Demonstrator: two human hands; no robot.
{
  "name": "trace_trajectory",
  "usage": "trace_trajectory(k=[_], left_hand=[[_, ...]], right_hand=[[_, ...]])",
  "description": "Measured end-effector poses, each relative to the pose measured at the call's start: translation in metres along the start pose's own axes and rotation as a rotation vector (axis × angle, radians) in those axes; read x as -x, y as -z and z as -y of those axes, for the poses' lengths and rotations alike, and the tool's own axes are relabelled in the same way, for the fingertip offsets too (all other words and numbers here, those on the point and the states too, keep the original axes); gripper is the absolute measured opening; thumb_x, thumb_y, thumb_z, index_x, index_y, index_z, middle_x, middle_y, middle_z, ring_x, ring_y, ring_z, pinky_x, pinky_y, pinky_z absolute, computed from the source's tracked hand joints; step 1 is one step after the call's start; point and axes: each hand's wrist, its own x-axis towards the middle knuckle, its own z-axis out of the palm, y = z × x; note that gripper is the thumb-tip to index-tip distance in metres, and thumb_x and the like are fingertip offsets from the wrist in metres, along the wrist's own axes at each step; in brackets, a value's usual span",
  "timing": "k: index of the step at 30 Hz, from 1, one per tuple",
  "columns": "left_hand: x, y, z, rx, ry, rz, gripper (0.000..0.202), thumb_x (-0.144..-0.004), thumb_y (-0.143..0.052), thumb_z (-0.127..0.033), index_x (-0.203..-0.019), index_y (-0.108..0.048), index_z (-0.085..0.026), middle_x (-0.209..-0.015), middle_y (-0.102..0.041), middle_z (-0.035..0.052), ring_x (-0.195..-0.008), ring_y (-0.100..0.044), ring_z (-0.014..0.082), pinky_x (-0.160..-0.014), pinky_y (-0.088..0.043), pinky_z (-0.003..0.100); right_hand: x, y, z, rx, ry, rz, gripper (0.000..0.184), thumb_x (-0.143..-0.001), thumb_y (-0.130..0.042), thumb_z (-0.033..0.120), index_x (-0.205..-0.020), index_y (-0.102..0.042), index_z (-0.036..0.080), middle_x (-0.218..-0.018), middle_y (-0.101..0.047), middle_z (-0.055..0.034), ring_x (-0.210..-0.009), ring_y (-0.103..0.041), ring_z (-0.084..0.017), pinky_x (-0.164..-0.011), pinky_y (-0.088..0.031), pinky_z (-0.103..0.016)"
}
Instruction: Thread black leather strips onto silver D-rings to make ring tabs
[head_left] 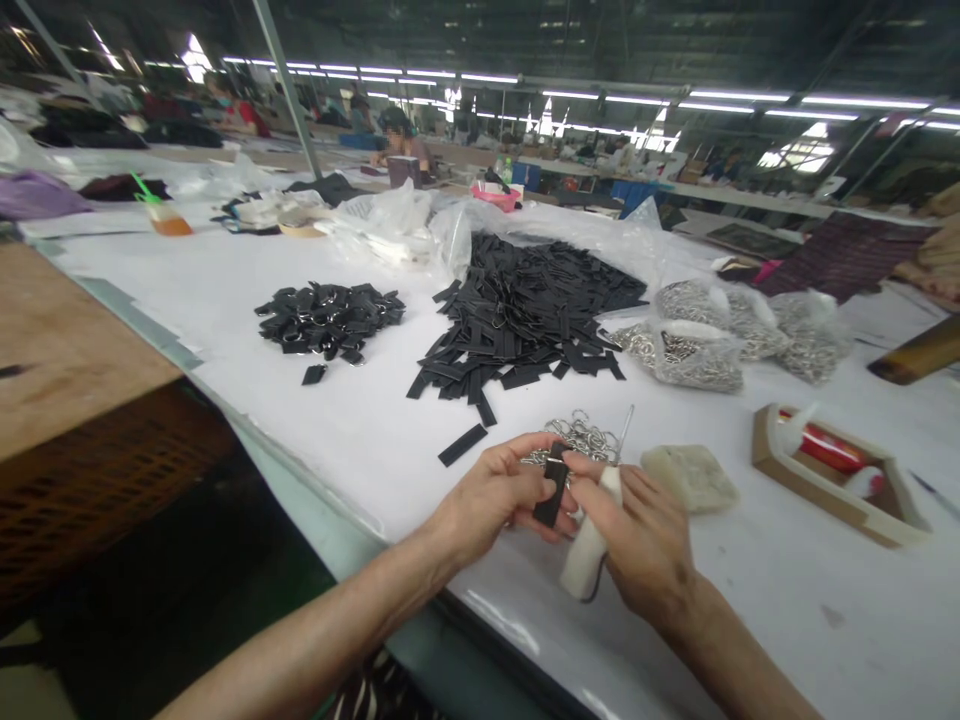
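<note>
My left hand [487, 495] pinches a folded black leatherette strip [553, 492] between thumb and fingers, with its lower end showing below them. My right hand [646, 540] grips a white-wrapped handle [587, 548] with a thin metal spike [623, 435] rising from it, close against the strip. Just behind my hands lies a loose heap of metal rings [577, 438], partly hidden by them. A pale rough sponge block [690, 478] sits to the right of my right hand. A single black strip [463, 444] lies on the white table cover [360, 420] beyond my left hand.
Two heaps of black strips [327, 318] [517, 320] and clear bags of metal rings [694, 340] lie ahead. A cardboard tray [825, 475] holds glue tubes at right. A wooden board [67, 350] is at left. Co-workers sit at far tables.
</note>
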Motion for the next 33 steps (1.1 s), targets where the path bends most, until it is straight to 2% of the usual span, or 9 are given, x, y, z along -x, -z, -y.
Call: trace_trajectory(k=[4, 7, 13, 17, 20, 23, 26, 30, 33], left_hand=[[0.0, 0.0, 0.002, 0.079, 0.014, -0.048, 0.038, -0.067, -0.062, -0.01, -0.104, -0.054, -0.015, -0.065, -0.067, 0.0021, -0.058, -0.064, 0.0157, -0.06, -0.053, 0.03], [-0.001, -0.001, 0.0, 0.08, 0.021, -0.078, 0.028, -0.068, -0.064, -0.013, -0.095, -0.061, -0.011, -0.074, -0.069, 0.0069, -0.065, -0.065, 0.017, -0.066, -0.052, 0.03], [-0.003, -0.002, -0.008, 0.151, -0.032, -0.179, 0.015, -0.07, -0.063, -0.01, -0.084, -0.065, -0.011, -0.075, -0.07, 0.0074, -0.061, -0.063, 0.0134, -0.061, -0.049, 0.023], [-0.001, -0.005, -0.005, 0.24, -0.024, -0.169, 0.015, -0.068, -0.062, -0.006, -0.082, -0.066, -0.01, -0.075, -0.07, 0.0069, -0.059, -0.062, 0.0104, -0.063, -0.047, 0.02], [-0.001, -0.007, -0.002, 0.278, 0.029, -0.169, 0.017, -0.068, -0.061, -0.005, -0.084, -0.065, -0.01, -0.076, -0.069, 0.0075, -0.059, -0.061, 0.0112, -0.063, -0.047, 0.021], [-0.001, -0.008, -0.001, 0.319, 0.085, -0.178, 0.018, -0.067, -0.058, -0.003, -0.083, -0.063, -0.01, -0.076, -0.069, 0.0077, -0.062, -0.063, 0.0137, -0.067, -0.049, 0.024], [-0.002, -0.007, -0.003, 0.342, 0.14, -0.154, 0.01, -0.074, -0.057, -0.013, -0.08, -0.063, -0.008, -0.074, -0.069, 0.0094, -0.065, -0.065, 0.0171, -0.068, -0.052, 0.029], [-0.005, -0.008, -0.001, 0.25, 0.086, -0.214, 0.005, -0.071, -0.064, -0.013, -0.07, -0.06, -0.011, -0.064, -0.067, 0.005, -0.055, -0.064, 0.0168, -0.058, -0.054, 0.029], [-0.005, -0.012, 0.004, 0.137, 0.003, -0.251, 0.011, -0.069, -0.067, -0.015, -0.068, -0.057, -0.012, -0.059, -0.065, 0.0025, -0.049, -0.062, 0.0153, -0.054, -0.052, 0.027]], right_hand=[[0.006, -0.004, -0.001, -0.322, -0.261, -0.022, 0.013, -0.091, -0.043, 0.017, -0.094, -0.056, 0.018, -0.091, -0.066, -0.0076, -0.073, -0.061, -0.019, -0.061, -0.047, -0.031], [0.008, -0.004, -0.001, -0.452, -0.394, -0.04, 0.017, -0.089, -0.046, 0.015, -0.103, -0.054, 0.02, -0.095, -0.065, -0.0065, -0.079, -0.06, -0.019, -0.067, -0.049, -0.033], [0.0, -0.001, 0.004, -0.27, -0.046, 0.029, 0.019, -0.086, -0.041, 0.006, -0.088, -0.056, 0.017, -0.102, -0.064, -0.0108, -0.091, -0.057, -0.025, -0.07, -0.048, -0.038], [-0.004, -0.005, 0.008, -0.115, 0.018, 0.057, 0.026, -0.085, -0.037, 0.004, -0.076, -0.058, 0.017, -0.097, -0.065, -0.0103, -0.088, -0.058, -0.024, -0.07, -0.049, -0.037], [-0.004, -0.005, 0.007, -0.104, -0.001, 0.015, 0.025, -0.086, -0.039, 0.005, -0.075, -0.058, 0.018, -0.09, -0.066, -0.0089, -0.085, -0.058, -0.022, -0.07, -0.049, -0.035], [0.0, -0.003, 0.005, -0.282, -0.081, -0.011, 0.019, -0.086, -0.041, 0.006, -0.085, -0.056, 0.018, -0.089, -0.065, -0.0086, -0.083, -0.057, -0.021, -0.068, -0.051, -0.032], [0.002, -0.001, 0.006, -0.403, -0.169, -0.002, 0.018, -0.085, -0.043, 0.006, -0.088, -0.054, 0.019, -0.09, -0.064, -0.008, -0.081, -0.058, -0.02, -0.064, -0.05, -0.031], [0.003, 0.0, 0.008, -0.447, -0.303, 0.057, 0.016, -0.086, -0.044, 0.012, -0.092, -0.056, 0.021, -0.088, -0.065, -0.0049, -0.076, -0.06, -0.02, -0.063, -0.05, -0.031], [0.005, -0.002, 0.009, -0.471, -0.397, 0.02, 0.012, -0.086, -0.049, 0.017, -0.095, -0.056, 0.022, -0.087, -0.064, -0.0035, -0.075, -0.059, -0.02, -0.062, -0.048, -0.031]])
